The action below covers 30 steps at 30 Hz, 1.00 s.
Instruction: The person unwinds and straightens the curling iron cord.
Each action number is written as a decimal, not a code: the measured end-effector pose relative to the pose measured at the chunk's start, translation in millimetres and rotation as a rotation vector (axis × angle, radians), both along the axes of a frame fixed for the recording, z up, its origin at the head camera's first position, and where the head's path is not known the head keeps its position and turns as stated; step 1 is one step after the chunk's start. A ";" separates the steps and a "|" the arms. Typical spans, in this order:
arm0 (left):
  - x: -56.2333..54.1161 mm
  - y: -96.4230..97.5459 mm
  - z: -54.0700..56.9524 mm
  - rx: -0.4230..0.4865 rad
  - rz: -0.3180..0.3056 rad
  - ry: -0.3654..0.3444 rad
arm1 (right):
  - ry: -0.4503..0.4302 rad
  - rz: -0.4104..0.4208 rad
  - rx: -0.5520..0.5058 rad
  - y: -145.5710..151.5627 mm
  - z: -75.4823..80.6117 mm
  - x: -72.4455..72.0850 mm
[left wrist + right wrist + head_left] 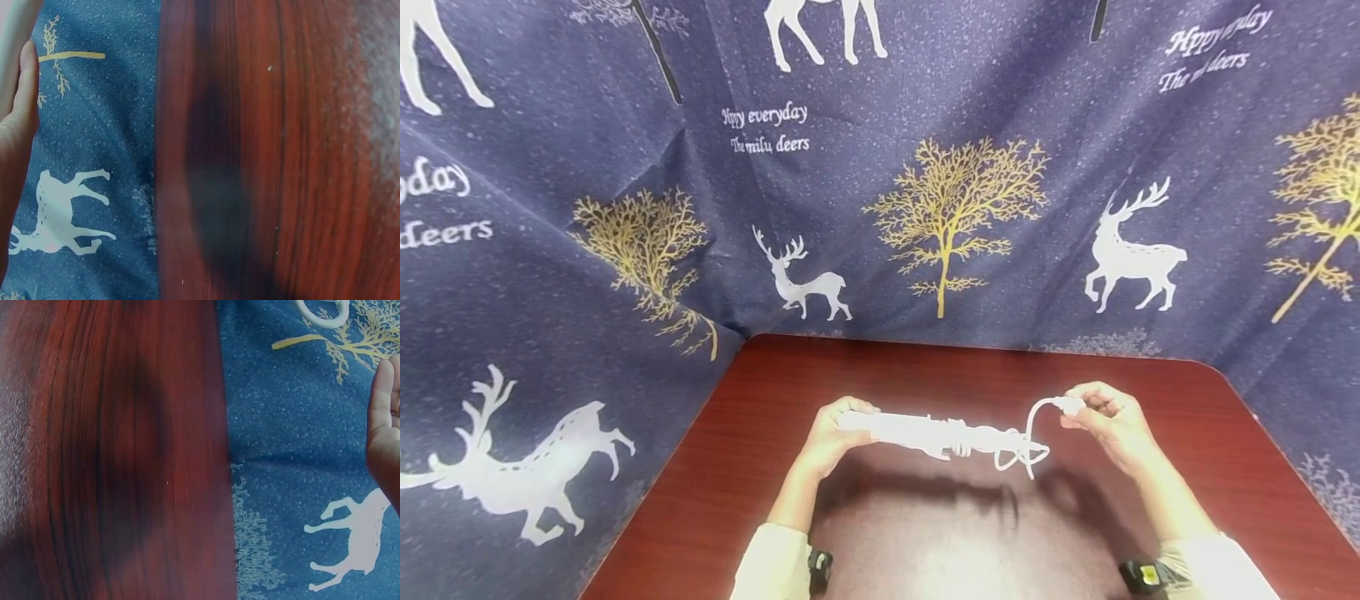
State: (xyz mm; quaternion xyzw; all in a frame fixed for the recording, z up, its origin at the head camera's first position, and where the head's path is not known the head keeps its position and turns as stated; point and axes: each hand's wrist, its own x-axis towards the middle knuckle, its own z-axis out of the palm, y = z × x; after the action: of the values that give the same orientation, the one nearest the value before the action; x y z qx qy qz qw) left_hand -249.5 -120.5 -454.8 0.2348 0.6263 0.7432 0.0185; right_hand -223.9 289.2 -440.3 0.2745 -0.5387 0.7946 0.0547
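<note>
A long white power strip (902,428), washed out by bright light, is held above the table in the head view. My left hand (832,435) grips its left end, thumb along the near side. White cord (957,437) is wound around its right part and ends in loose loops. From there a single strand arches up to a white plug (1070,405), pinched between the right hand's (1108,421) thumb and fingers. In the left wrist view, part of the strip (14,44) shows beside the hand (15,125). The right wrist view catches a cord loop (325,324) and the right hand's edge (382,440).
Below the hands lies a reddish-brown wooden table (760,383) with a bright glare near its front. A blue cloth (880,192) printed with deer and trees hangs behind it and along the left. Dark straps with devices (1142,575) sit on both wrists.
</note>
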 end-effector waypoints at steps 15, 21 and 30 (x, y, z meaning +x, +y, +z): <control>-8.4 0.2 -15.4 0.014 0.062 -0.002 | 0.075 0.026 0.007 47.5 -52.2 -17.6; -10.1 -0.6 -18.6 0.017 0.086 0.007 | 0.050 -0.003 0.022 30.9 -19.7 10.0; -10.4 0.0 -16.5 0.019 0.100 0.014 | 0.034 -0.003 0.007 21.9 2.1 33.3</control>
State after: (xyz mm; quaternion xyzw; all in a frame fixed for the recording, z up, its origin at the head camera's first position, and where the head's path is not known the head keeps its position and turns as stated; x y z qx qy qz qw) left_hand -259.9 -120.5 -471.3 0.2087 0.6301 0.7476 -0.0252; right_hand -190.6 311.2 -438.2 0.2873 -0.5408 0.7880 0.0641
